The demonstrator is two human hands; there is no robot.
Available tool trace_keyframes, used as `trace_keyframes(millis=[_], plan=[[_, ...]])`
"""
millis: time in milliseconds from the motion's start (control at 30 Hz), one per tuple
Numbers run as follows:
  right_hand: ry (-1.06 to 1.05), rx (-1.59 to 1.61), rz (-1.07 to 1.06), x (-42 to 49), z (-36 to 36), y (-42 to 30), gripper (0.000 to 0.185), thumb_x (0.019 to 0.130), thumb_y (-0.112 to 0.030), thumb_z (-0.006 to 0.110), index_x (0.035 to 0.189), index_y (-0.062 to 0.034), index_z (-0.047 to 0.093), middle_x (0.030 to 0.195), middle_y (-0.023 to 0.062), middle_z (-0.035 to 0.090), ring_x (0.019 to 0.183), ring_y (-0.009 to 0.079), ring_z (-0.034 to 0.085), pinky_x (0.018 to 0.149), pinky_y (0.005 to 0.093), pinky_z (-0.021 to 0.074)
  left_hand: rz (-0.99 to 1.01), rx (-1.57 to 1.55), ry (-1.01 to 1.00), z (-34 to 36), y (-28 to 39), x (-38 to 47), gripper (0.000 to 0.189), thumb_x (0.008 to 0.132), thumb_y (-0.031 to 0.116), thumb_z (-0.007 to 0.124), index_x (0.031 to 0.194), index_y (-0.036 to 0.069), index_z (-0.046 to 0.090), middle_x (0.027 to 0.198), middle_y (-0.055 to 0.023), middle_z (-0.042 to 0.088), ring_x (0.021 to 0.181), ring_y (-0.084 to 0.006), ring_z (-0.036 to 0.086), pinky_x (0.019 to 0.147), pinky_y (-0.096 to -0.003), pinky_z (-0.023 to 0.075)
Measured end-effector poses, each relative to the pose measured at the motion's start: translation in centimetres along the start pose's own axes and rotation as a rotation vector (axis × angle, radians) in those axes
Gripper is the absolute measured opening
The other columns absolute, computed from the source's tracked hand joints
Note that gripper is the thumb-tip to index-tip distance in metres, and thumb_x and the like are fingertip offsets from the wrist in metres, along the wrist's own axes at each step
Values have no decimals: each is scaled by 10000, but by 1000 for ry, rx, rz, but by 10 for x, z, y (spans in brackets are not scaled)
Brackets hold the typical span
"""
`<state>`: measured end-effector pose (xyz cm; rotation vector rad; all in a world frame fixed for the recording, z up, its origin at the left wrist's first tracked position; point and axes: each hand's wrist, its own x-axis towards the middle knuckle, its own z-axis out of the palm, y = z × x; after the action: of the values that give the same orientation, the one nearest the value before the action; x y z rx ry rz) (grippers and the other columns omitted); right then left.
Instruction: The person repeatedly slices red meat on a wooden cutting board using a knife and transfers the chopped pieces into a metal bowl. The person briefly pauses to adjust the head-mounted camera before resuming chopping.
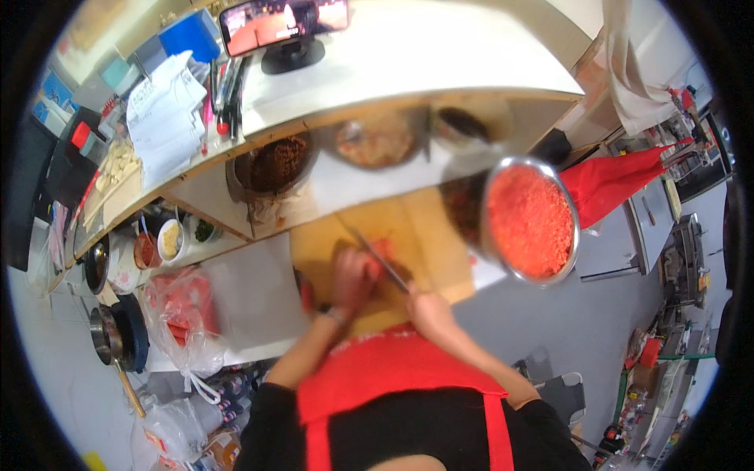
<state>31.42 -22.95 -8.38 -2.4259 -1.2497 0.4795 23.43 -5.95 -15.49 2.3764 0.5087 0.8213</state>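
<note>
On a yellow-brown cutting board point(447, 235) in front of me, my right hand point(433, 309) is closed round the handle of a kitchen knife point(377, 253), whose blade slants up and to the left. My left hand point(353, 274) rests just left of the blade, its fingers against a small piece of red food point(382, 247). The fingers are blurred, and the food's kind cannot be told. A steel bowl point(576, 235) heaped with finely chopped red food point(527, 221) stands at the board's right.
Bowls of dark sauce point(274, 165) and pale food point(375, 138) stand under the white shelf point(412, 65), which overhangs beyond the board. A phone point(283, 23) is on the shelf. At left are a plastic bag with red contents point(182, 312) and a pan point(106, 335).
</note>
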Motion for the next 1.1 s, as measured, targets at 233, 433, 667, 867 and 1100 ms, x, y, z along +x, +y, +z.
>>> trace_keyframes(millis=[233, 433, 667, 867, 1100], plan=[[20, 51, 5, 28, 14, -5, 107, 859, -98, 479, 915, -8, 475, 614, 237, 598, 598, 425, 616, 555, 538, 478, 77, 37, 10, 1, -2, 2, 163, 712, 22, 617, 834, 34, 509, 887, -152, 494, 864, -357, 483, 774, -439, 422], [-72, -18, 32, -3, -2, -2, 114, 864, -107, 478, 923, -9, 473, 650, 248, 611, 624, 426, 624, 563, 535, 485, 32, -62, 45, -5, 2, -3, 170, 708, 13, 609, 838, 27, 500, 889, -154, 493, 862, -360, 489, 776, -438, 426], [-1, 72, 8, 28, 7, -11, 111, 854, -107, 486, 917, -16, 480, 634, 245, 609, 624, 424, 625, 577, 522, 493, 60, 12, 66, 0, -4, -5, 184, 704, -1, 611, 852, 28, 506, 913, -155, 501, 868, -362, 491, 777, -441, 433], [-90, -27, 28, 0, -3, -5, 108, 862, -97, 457, 906, -5, 493, 655, 245, 613, 622, 427, 623, 581, 539, 482, 19, -23, 72, -2, -4, -11, 203, 699, -10, 613, 867, 34, 509, 906, -149, 505, 872, -359, 491, 779, -438, 432], [-12, 15, 16, 25, 8, -15, 105, 857, -100, 464, 904, -11, 495, 651, 229, 619, 609, 423, 625, 574, 530, 492, 33, 26, 48, -5, -4, -8, 193, 707, -2, 617, 866, 31, 514, 907, -146, 515, 881, -356, 494, 777, -435, 431]])
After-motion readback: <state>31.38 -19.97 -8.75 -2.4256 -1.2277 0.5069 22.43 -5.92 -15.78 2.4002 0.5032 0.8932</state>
